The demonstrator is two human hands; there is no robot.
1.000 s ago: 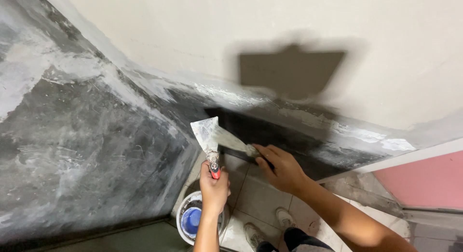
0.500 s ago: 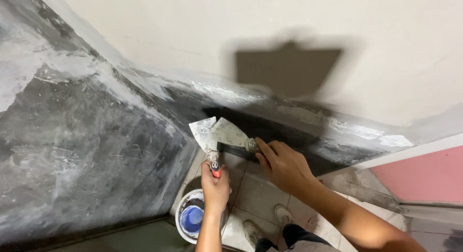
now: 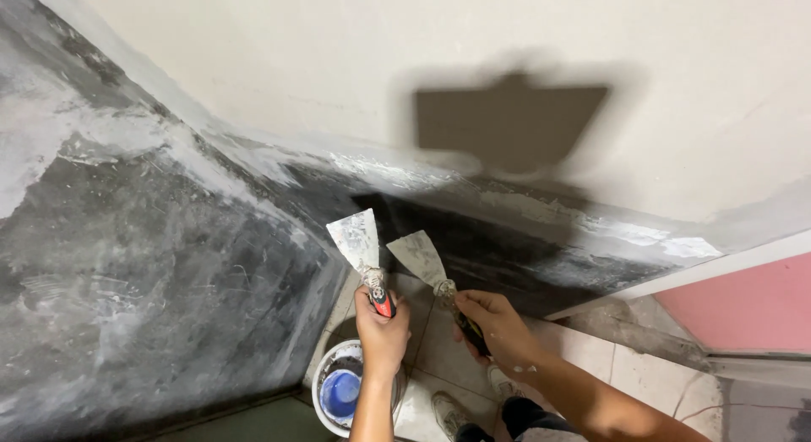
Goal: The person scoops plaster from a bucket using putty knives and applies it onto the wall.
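Observation:
My left hand (image 3: 382, 334) grips the red-and-black handle of a putty knife (image 3: 356, 239), its white-smeared blade pointing up toward the wall. My right hand (image 3: 498, 325) holds a second putty knife (image 3: 417, 256) by its dark handle, the greyish blade tilted up and left. The two blades stand side by side, a small gap between them, in front of the dark lower band of the wall (image 3: 507, 239). Both hands are low in the head view, above the floor tiles.
A white bucket (image 3: 326, 381) with a blue lid or container inside sits on the tiled floor (image 3: 439, 357) under my left hand. Left is a grey, patchy plastered wall (image 3: 127, 264); ahead a cream wall (image 3: 338, 62) with a dark rectangular patch (image 3: 507, 117). A pink panel (image 3: 743, 311) stands right. My shoes (image 3: 448, 412) show below.
The two blades were overlapped, one across the other; now they are pulled apart and side by side. My right hand has moved right and down a little.

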